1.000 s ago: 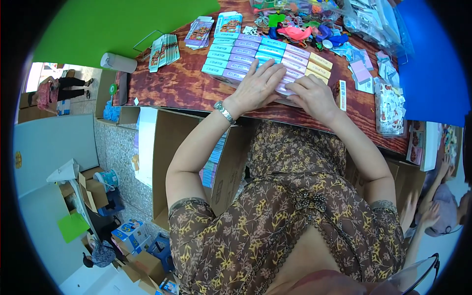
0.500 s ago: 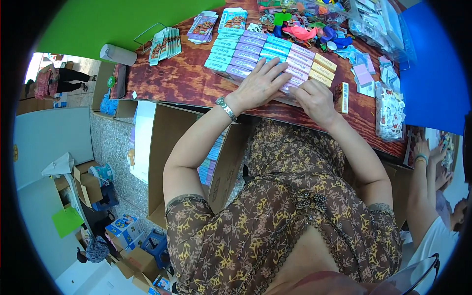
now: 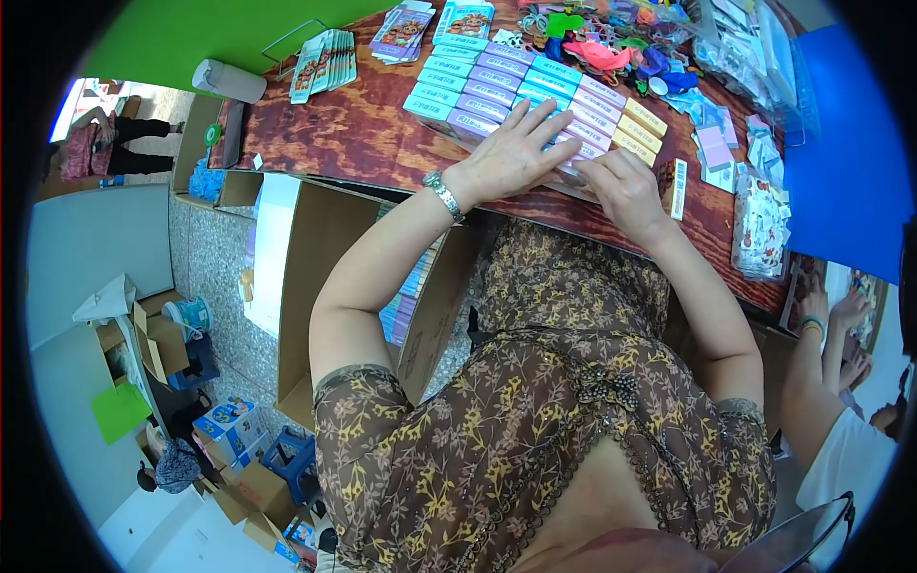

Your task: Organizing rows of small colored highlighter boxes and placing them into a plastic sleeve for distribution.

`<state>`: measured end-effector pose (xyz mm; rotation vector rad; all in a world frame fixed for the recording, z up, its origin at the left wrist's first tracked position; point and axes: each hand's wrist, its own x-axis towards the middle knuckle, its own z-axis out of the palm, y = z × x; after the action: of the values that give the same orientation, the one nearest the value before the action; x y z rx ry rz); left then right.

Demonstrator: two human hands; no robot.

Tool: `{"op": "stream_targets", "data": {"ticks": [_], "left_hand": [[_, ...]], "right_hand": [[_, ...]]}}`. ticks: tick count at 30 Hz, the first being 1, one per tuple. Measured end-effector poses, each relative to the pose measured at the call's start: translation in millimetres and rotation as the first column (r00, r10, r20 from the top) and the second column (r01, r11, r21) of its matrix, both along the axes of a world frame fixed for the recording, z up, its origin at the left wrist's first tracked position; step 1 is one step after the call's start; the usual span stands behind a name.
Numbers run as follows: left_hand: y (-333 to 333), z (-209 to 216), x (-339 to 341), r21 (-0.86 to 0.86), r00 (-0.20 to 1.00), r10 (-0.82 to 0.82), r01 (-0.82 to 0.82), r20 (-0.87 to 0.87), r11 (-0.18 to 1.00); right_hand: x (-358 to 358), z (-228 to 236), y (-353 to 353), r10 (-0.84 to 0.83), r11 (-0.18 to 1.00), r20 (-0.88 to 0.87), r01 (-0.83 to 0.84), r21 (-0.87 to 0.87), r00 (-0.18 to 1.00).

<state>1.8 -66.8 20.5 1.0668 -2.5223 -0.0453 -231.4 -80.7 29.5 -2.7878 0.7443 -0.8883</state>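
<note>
A block of small flat boxes [image 3: 497,81] in purple, teal, pink and yellow lies in neat rows on the dark wooden table [image 3: 363,143]. My left hand [image 3: 521,153], with a metal watch on the wrist, rests flat on the near rows with fingers spread. My right hand [image 3: 621,181] lies beside it on the pink boxes at the near right end, fingers bent down over their edge. Neither hand lifts anything off the table.
An open cardboard carton [image 3: 315,286] with more boxes stands left of my knees. Card packs [image 3: 325,62], colourful toys [image 3: 611,48], plastic bags [image 3: 755,57] and a paper roll [image 3: 224,81] crowd the table. Another person's arms [image 3: 821,325] are at the right.
The view has shifted slightly. My hands stay on the rows of boxes; the left hand's fingers have spread wider and the right hand has slid a little along the near edge.
</note>
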Motion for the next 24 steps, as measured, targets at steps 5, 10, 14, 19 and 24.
{"op": "stream_targets", "data": {"ticks": [5, 10, 14, 19, 24], "left_hand": [[0, -6, -1, -0.045, 1.0, 0.014, -0.014, 0.009, 0.999], [0, -7, 0, -0.061, 0.999, 0.02, -0.018, 0.027, 0.998], [0, -3, 0, -0.045, 1.0, 0.004, -0.003, 0.007, 0.999], [2, -4, -1, -0.079, 0.998, 0.03, -0.026, 0.049, 0.997], [4, -1, -2, -0.056, 1.0, 0.022, -0.022, -0.001, 0.998]], "right_hand": [[3, 6, 12, -0.054, 0.987, -0.087, 0.04, -0.154, 0.995], [5, 9, 14, -0.016, 0.993, -0.085, 0.006, -0.116, 0.996], [5, 2, 15, -0.054, 0.992, -0.065, 0.046, -0.119, 0.996], [7, 5, 15, -0.023, 0.993, -0.074, 0.014, -0.117, 0.997], [4, -1, 9, -0.021, 0.995, 0.055, 0.015, 0.096, 0.998]]}}
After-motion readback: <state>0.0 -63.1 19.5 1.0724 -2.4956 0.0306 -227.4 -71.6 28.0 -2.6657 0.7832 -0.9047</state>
